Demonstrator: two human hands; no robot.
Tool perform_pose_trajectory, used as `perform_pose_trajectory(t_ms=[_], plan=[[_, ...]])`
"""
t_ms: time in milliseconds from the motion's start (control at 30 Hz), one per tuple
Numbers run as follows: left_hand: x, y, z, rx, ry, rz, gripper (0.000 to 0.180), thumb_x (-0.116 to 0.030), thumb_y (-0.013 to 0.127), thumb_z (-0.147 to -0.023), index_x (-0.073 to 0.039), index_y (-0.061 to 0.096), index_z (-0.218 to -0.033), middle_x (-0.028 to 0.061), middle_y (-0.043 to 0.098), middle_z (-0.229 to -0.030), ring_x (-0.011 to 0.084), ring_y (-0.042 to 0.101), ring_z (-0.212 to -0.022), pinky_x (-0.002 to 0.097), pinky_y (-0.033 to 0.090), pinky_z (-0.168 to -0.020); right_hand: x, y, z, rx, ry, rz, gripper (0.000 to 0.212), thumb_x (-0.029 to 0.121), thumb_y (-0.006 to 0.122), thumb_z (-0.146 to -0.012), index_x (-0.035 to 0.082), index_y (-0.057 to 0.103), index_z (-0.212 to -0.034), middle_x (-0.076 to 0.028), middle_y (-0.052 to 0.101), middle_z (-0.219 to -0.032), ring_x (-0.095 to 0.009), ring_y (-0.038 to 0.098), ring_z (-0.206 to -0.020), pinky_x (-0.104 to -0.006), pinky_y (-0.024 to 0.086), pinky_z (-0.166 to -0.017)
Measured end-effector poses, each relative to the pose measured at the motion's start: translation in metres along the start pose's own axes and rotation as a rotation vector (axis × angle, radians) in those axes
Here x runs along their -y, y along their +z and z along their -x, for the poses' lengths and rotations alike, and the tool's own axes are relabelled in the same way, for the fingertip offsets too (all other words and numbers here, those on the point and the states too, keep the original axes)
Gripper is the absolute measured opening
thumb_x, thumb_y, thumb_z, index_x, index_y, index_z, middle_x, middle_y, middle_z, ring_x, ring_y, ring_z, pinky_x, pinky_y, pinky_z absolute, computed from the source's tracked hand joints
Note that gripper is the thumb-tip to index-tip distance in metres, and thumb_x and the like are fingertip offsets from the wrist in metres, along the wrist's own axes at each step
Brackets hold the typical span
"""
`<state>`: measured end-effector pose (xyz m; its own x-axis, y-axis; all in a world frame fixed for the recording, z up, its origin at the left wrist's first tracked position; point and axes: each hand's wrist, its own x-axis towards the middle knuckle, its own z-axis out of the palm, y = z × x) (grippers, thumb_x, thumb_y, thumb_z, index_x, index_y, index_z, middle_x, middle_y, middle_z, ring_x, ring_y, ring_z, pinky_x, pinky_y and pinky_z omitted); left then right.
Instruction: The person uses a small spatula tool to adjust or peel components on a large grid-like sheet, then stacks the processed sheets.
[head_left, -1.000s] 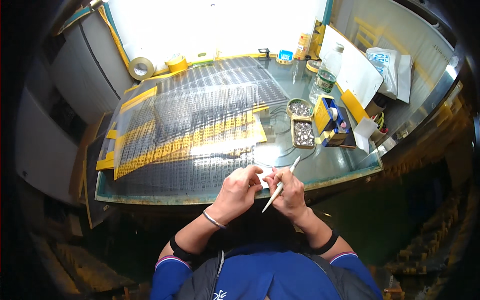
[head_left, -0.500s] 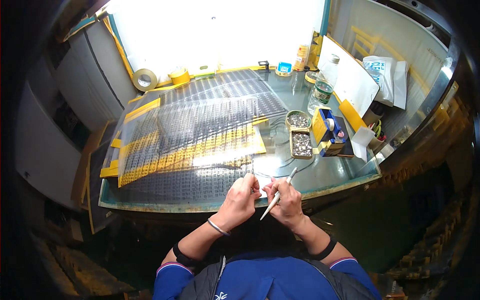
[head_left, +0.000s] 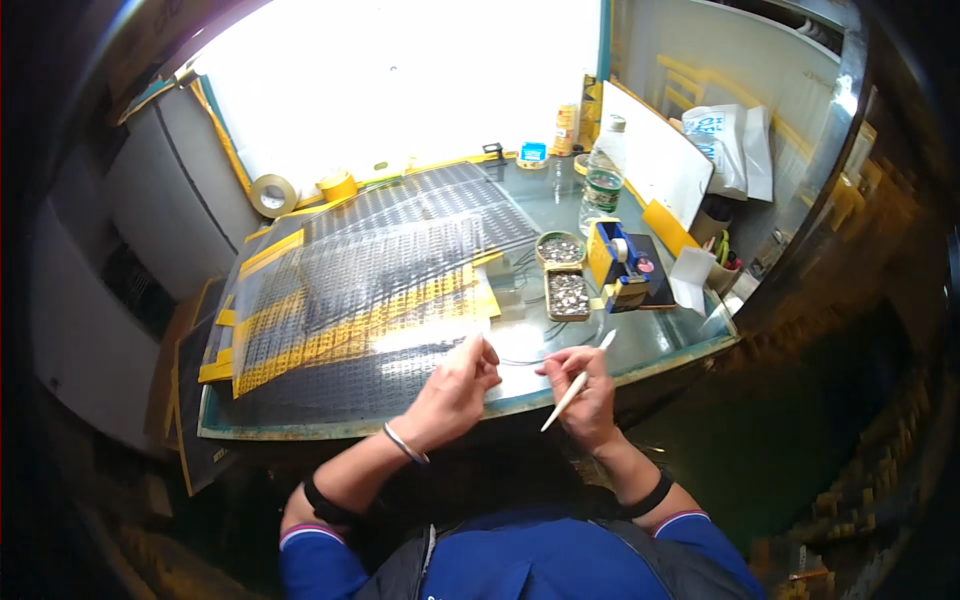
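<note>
Above the near edge of the glass-topped table [head_left: 660, 350], my two hands are apart. My left hand [head_left: 455, 390] has its thumb and fingers pinched together over the sheets' near right side; anything between its fingertips is too small to make out. In my right hand [head_left: 585, 390] a slim white pen-like tool [head_left: 567, 400] lies slanted across the fingers, its pointed end toward me. The right thumb and forefinger are drawn together at their tips. Left of my hands lie overlapping transparent film sheets [head_left: 350, 290] printed with rows of dark marks, with yellow strips.
A round tin [head_left: 560, 248] and a rectangular tin [head_left: 568, 296] of small bits stand beyond my right hand. Beside them are a blue-and-yellow tape dispenser [head_left: 618, 265] and a clear bottle [head_left: 604, 180]. Tape rolls [head_left: 272, 196] sit at the back left, before a bright white panel [head_left: 400, 80].
My hands have drawn apart from where they nearly met; the left is farther left, the right slightly right. The white tool stays in my right hand. The whole view has shifted.
</note>
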<state>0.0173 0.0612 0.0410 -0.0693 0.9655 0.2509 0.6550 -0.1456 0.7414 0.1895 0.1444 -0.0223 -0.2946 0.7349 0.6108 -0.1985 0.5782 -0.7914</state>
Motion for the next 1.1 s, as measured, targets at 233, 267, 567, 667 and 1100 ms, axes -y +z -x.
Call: perform_pose_trajectory(t_ms=[233, 267, 567, 667, 1100], plan=[[-0.016, 0.017, -0.104, -0.008, 0.142, -0.046, 0.018, -0.001, 0.064, -0.082, -0.003, 0.051, -0.094, 0.0077, 0.058, -0.077, 0.0178, 0.059, -0.073, 0.0315, 0.047, -0.067, 0.012, -0.07, -0.008, -0.323, -0.017, 0.009, 0.014, 0.001, 0.059, -0.09, 0.002, 0.045, -0.093, -0.009, 0.059, -0.089, -0.011, 0.061, -0.07, -0.0229, 0.051, -0.065], [-0.015, 0.022, -0.116, -0.014, 0.095, -0.002, 0.018, -0.001, 0.066, -0.08, -0.003, 0.053, -0.092, 0.0071, 0.059, -0.075, 0.017, 0.059, -0.072, 0.0311, 0.048, -0.066, 0.014, -0.076, -0.007, -0.346, 0.002, 0.015, 0.014, 0.001, 0.059, -0.09, 0.002, 0.045, -0.093, -0.008, 0.058, -0.087, -0.011, 0.06, -0.069, -0.023, 0.051, -0.065], [0.022, 0.044, -0.163, 0.016, 0.059, -0.001, 0.016, 0.003, 0.067, -0.077, -0.001, 0.061, -0.092, 0.0113, 0.069, -0.089, 0.0175, 0.069, -0.083, 0.027, 0.054, -0.075, 0.003, -0.122, 0.019, -0.473, 0.072, 0.217, 0.013, 0.006, 0.06, -0.091, 0.003, 0.047, -0.092, -0.005, 0.057, -0.082, -0.01, 0.058, -0.067, -0.0224, 0.049, -0.062], [0.016, 0.027, -0.15, 0.081, 0.045, 0.038, 0.017, 0.003, 0.065, -0.079, 0.001, 0.061, -0.095, 0.0132, 0.069, -0.093, 0.02, 0.069, -0.087, 0.0287, 0.055, -0.077, -0.003, -0.145, 0.022, -0.564, 0.047, 0.29, 0.013, 0.007, 0.06, -0.092, 0.002, 0.048, -0.092, -0.004, 0.056, -0.081, -0.009, 0.058, -0.07, -0.0223, 0.048, -0.065], [0.021, -0.033, 0.046, 0.236, 0.24, -0.536, 0.062, -0.031, 0.072, -0.078, 0.001, 0.05, -0.127, 0.0219, 0.048, -0.133, 0.0364, 0.041, -0.129, 0.0473, 0.029, -0.109, -0.035, -0.204, 0.034, -0.832, 0.141, 0.867, 0.019, 0.014, 0.07, -0.084, 0.006, 0.054, -0.09, -0.008, 0.063, -0.076, -0.022, 0.063, -0.069, -0.0322, 0.049, -0.063]])
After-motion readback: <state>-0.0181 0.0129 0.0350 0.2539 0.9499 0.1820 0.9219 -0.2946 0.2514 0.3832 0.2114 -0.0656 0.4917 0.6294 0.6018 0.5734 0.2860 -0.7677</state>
